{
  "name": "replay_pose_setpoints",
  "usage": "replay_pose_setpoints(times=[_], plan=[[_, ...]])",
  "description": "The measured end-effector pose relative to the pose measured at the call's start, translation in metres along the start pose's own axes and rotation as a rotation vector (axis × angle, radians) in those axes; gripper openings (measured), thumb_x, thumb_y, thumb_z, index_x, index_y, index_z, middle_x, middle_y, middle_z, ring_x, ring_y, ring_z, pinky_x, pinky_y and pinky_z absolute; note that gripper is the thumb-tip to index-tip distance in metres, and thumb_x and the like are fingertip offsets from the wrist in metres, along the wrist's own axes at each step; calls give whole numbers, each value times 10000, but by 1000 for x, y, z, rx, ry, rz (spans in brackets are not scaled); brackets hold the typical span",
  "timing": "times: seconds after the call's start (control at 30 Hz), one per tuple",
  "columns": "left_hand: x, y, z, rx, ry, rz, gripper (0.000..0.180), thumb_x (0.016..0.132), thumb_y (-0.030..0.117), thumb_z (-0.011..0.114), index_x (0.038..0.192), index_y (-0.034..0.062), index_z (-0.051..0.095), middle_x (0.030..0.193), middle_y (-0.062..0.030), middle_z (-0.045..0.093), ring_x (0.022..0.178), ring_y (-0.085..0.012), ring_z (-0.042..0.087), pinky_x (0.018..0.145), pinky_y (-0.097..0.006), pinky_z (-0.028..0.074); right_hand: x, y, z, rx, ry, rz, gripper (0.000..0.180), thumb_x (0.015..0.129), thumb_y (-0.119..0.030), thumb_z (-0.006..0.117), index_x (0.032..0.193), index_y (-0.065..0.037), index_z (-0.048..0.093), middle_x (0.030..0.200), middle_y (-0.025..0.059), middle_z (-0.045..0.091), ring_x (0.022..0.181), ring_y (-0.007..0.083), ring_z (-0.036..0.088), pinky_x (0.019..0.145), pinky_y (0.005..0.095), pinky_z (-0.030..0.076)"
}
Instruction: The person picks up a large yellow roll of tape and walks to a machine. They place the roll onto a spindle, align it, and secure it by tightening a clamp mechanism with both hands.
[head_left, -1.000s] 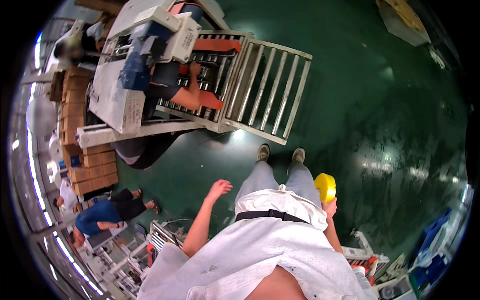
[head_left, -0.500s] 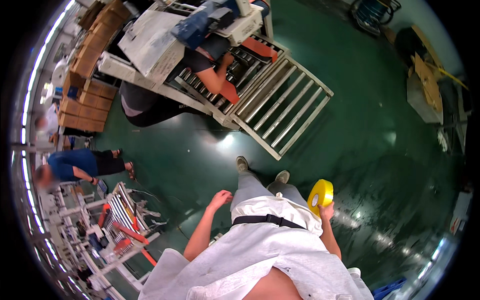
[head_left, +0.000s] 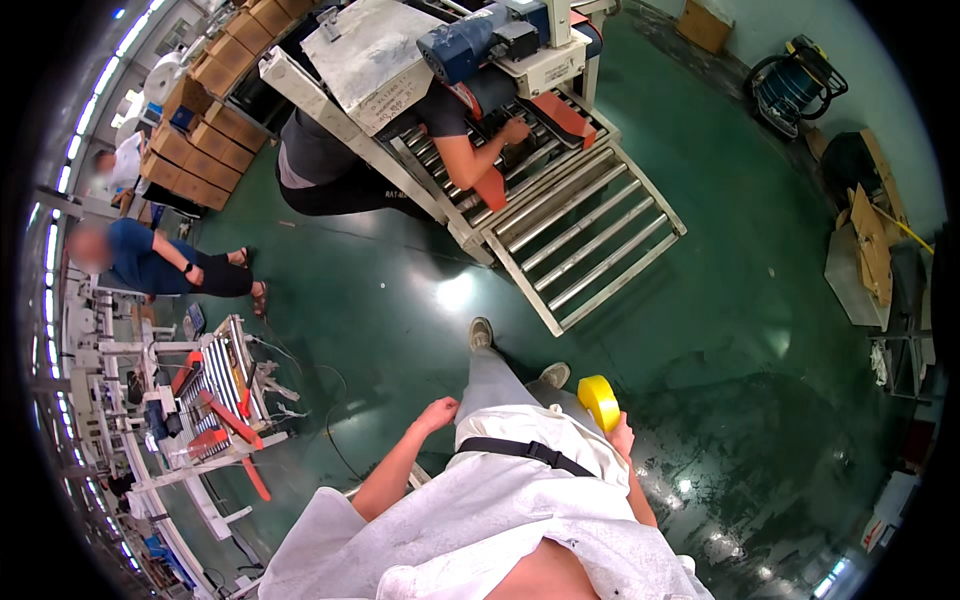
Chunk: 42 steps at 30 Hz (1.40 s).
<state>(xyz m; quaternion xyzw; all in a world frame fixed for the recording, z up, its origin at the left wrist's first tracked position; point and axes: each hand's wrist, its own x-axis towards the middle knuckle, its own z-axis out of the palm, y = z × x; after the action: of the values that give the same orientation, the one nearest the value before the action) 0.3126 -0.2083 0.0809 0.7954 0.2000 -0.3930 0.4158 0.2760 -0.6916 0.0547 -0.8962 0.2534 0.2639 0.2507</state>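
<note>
My right hand (head_left: 620,437) is closed on a thick roll of yellow tape (head_left: 599,403), held low beside my right thigh. The roll hides part of its fingers. My left hand (head_left: 438,414) hangs by my left hip, fingers curled in, with nothing visible in it. Ahead of me stands a roller conveyor (head_left: 590,235), its end frame of bare metal rollers pointing my way. A co-worker's arm (head_left: 474,160) reaches under the machine head (head_left: 500,50), between orange guide plates (head_left: 563,120). That person crouches on the machine's far left side.
Another person in a blue shirt (head_left: 142,257) stands at left, near a second roller machine (head_left: 215,390) with orange parts. Cardboard boxes (head_left: 207,150) are stacked behind. A cable (head_left: 335,430) lies on the green floor. At right are a hose reel (head_left: 795,88) and an open carton (head_left: 862,260).
My view has shifted, and the conveyor now sits further right. The tape roll has swung in front of my right thigh. The blue-shirted person's hand has moved away from a small device.
</note>
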Motion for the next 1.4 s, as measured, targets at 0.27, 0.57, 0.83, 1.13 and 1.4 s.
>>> replay_pose_setpoints(times=[0.27,0.57,0.83,1.13,1.4], plan=[[14,3,-2,79,-26,30,348,918,310,553,1073,29,686,883,-119,723,795,-221,687,741,-350,531,-11,30,20,15,-6,112,609,780,-423,748,1194,-90,452,939,250,692,903,448,671,786,521,524],[15,30,-9,163,-54,56,337,924,298,539,1050,25,694,874,-107,719,773,-198,675,721,-340,526,-38,40,10,62,25,350,631,733,-397,763,1185,-85,453,990,230,697,945,424,677,833,492,530],[22,31,-15,109,-81,51,354,910,320,552,1060,32,693,914,-110,733,816,-200,699,759,-340,539,-45,40,12,95,25,334,632,731,-411,763,1172,-83,452,989,231,696,954,421,675,835,488,529],[21,36,-15,138,-66,42,366,911,335,561,1078,35,687,937,-109,733,833,-203,698,778,-333,538,-28,19,11,113,37,270,636,751,-439,757,1179,-85,449,973,254,690,945,444,667,824,504,522],[23,27,-10,73,-50,23,372,912,341,561,1080,35,690,927,-105,731,830,-200,688,784,-336,529,-16,24,24,98,38,217,666,742,-464,762,1198,-102,437,950,263,689,934,458,663,805,531,514]])
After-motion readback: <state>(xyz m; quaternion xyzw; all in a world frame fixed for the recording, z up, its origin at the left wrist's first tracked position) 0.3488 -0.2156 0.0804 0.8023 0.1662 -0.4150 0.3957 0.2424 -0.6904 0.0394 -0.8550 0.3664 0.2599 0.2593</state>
